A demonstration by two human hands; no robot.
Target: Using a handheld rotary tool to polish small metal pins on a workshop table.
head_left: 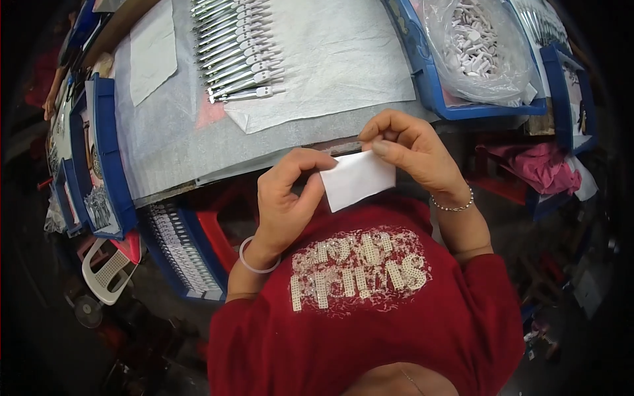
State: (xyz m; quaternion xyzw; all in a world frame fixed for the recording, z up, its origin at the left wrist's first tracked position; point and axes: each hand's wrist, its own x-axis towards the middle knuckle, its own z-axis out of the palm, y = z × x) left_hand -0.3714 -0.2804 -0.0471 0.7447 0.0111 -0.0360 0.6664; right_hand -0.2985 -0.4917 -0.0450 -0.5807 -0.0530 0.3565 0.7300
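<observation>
Between my hands, just off the table's front edge, is a small white piece of paper (358,180), roughly rectangular. My left hand (288,195) pinches its upper left corner between thumb and forefinger. At the upper right edge, my right hand (416,153) grips it with thumb and curled fingers. Whether the paper is folded or layered I cannot tell. Beyond my hands, a row of slim metal parts with white ends (241,49) lies side by side on a white sheet (330,66).
At the back right stands a blue tray (432,99) with a clear bag of small white pieces (472,49). More blue bins flank the table (158,162), one at left (109,155), one at far right (561,99). Below left, another blue tray (173,264) holds rows of metal parts.
</observation>
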